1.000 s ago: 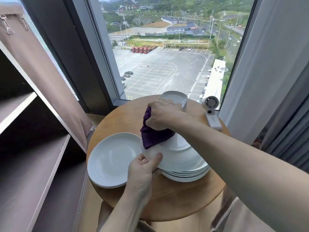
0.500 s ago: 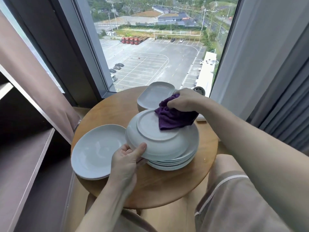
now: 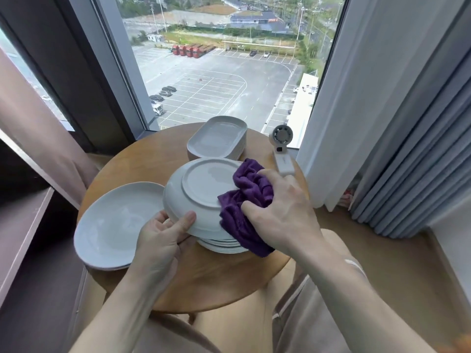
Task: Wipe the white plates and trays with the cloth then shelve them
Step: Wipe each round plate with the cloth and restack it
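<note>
While the round table (image 3: 204, 281) carries the plate stack (image 3: 221, 244), I tilt an upturned plate (image 3: 201, 184) over it, left hand (image 3: 158, 240) gripping its rim, right hand (image 3: 283, 215) clutching the cloth (image 3: 249, 189) against its underside; wiping finished, it wants shelving, I judge.

Left grip (image 3: 163, 240): bare, thumbnail short.
Right grip (image 3: 283, 215): bare.
Arms (image 3: 356, 301): bare up to the frame edge.
Shorts (image 3: 300, 327): soft beige-grey cloth, thin white piping at hem and seam.
Knee (image 3: 331, 240): bare.
</note>
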Action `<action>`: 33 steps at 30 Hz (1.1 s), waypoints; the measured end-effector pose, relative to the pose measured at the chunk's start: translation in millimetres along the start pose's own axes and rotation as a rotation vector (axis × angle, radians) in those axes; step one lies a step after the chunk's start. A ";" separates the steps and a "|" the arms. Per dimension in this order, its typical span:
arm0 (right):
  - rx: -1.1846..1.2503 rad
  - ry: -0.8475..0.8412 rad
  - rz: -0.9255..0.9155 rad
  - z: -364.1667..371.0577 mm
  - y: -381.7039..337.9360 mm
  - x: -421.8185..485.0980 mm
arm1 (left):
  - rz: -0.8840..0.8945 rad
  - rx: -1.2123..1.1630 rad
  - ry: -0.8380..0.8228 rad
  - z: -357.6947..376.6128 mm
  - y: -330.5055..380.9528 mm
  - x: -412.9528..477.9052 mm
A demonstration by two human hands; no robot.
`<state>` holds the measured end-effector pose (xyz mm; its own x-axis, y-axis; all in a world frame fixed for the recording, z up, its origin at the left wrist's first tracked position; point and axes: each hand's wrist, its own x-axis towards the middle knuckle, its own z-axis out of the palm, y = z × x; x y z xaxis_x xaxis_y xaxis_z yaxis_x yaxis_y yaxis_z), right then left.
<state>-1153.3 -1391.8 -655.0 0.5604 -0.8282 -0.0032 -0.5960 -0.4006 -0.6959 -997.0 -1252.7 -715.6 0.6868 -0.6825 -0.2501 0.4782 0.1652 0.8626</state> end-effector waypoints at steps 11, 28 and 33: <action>-0.475 -0.048 -0.381 15.5 -50.6 -23.5 | 0.003 0.024 -0.034 -0.1 4.4 -1.4; -0.344 -0.174 -0.397 31.4 -79.1 76.9 | 0.006 0.056 -0.016 2.7 5.3 -3.9; -0.400 -0.113 -0.304 23.2 -65.0 85.8 | 0.012 0.030 0.007 4.4 4.2 -3.2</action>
<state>-1053.2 -1427.7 -626.7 0.7879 -0.6125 0.0633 -0.5577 -0.7534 -0.3482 -999.6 -1252.9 -709.2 0.6963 -0.6755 -0.2426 0.4535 0.1520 0.8782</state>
